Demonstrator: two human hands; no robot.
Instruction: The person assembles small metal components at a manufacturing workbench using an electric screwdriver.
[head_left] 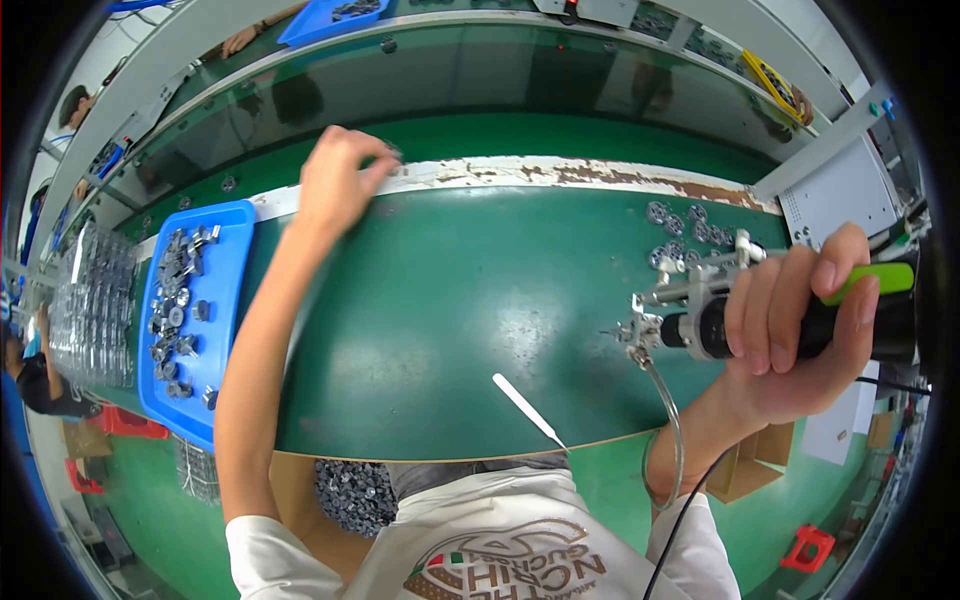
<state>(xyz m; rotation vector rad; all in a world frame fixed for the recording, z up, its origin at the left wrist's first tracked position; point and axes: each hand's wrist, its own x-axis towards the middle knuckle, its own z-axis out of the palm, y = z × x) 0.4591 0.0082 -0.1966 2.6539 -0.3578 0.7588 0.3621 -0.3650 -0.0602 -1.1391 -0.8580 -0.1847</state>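
Note:
My right hand (790, 310) is wrapped round a black electric screwdriver (700, 328) with a lime-green lever. Its metal nose points left over the green bench, and a clear hose (672, 410) curves down from it. At the far left, my left hand (340, 180) reaches past the bench's white back rail, with thumb and fingers pinched on a small grey part (394, 152) over the dark green belt. The part is too small to make out fully. A white pointed stick, like a tweezer or pick (525, 408), lies near the front edge.
A blue tray (222, 300) of small grey parts stands left, beside stacked clear plastic trays (95, 305). Several round metal parts (672, 225) lie at the back right. A carton of dark parts (355, 495) sits below the bench. Other people work beyond the belt.

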